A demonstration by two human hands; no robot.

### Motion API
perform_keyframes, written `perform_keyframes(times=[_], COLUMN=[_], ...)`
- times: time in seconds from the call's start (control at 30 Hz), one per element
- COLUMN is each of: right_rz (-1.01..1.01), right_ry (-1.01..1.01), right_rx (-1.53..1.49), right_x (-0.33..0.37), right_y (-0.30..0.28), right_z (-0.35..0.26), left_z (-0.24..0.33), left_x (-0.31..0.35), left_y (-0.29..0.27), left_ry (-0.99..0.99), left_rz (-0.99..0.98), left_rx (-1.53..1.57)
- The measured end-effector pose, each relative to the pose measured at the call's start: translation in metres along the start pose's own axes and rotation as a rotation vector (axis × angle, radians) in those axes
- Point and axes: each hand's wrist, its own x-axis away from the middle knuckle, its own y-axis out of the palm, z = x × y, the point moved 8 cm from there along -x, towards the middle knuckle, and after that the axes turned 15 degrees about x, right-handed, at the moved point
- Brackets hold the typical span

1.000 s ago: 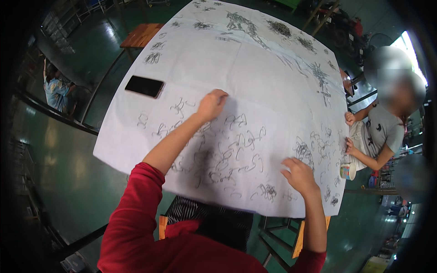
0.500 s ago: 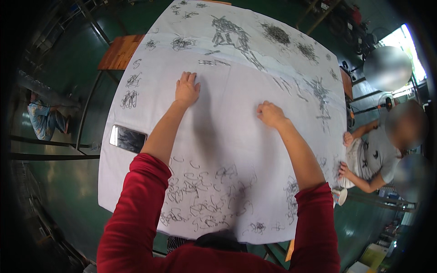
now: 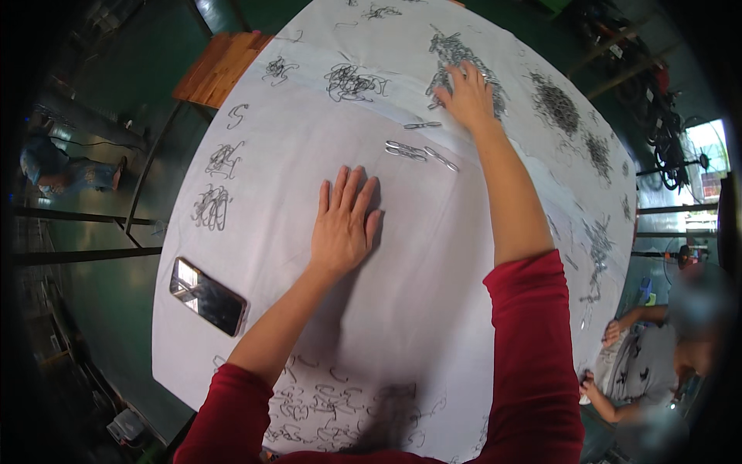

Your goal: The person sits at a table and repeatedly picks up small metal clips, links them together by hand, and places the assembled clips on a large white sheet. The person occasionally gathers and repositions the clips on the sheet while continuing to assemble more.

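Observation:
My left hand lies on the bare white cloth, fingers stretched out and holding nothing. Farther off, my right hand is over a heap of slim looped metal pieces, its fingers apart; whether the fingertips touch the heap I cannot make out. Between the hands, a few loose metal pieces of the same slim kind lie on the cloth. Left of them is a tangle of bent wire hooks. Several S-shaped wire hooks sit along the left side.
A black smartphone lies near the left edge. Dark small-part piles and scattered metal pieces are at the right. More wire hooks lie close to me. At the right edge another person's hands rest; a wooden bench stands far left.
My right hand has moved forward from the bare cloth to the heap of looped metal pieces. The left hand now lies flatter with fingers stretched. The view has shifted forward.

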Motion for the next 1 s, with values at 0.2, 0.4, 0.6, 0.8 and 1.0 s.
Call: perform_keyframes(times=[0.2,0.4,0.6,0.8,1.0], right_rz=[-0.128,-0.225,0.123,-0.197,-0.503], right_ry=[0.087,-0.012,-0.267,-0.235,-0.227], right_rx=[0.135,-0.058,-0.049,-0.174,-0.297], right_x=[-0.085,-0.118,-0.005,0.181,0.208], right_y=[-0.013,0.063,0.020,-0.062,-0.111], right_z=[-0.030,0.018,0.050,0.067,0.069], left_z=[0.002,-0.003,-0.002,-0.002,-0.002], left_x=[0.002,0.001,-0.002,0.001,0.004], left_y=[-0.003,0.001,-0.001,-0.003,0.000], left_ry=[-0.053,-0.066,-0.044,-0.061,-0.070], left_rz=[-0.085,-0.127,-0.090,-0.071,-0.082], left_rx=[0.027,0.059,0.039,-0.006,-0.067])
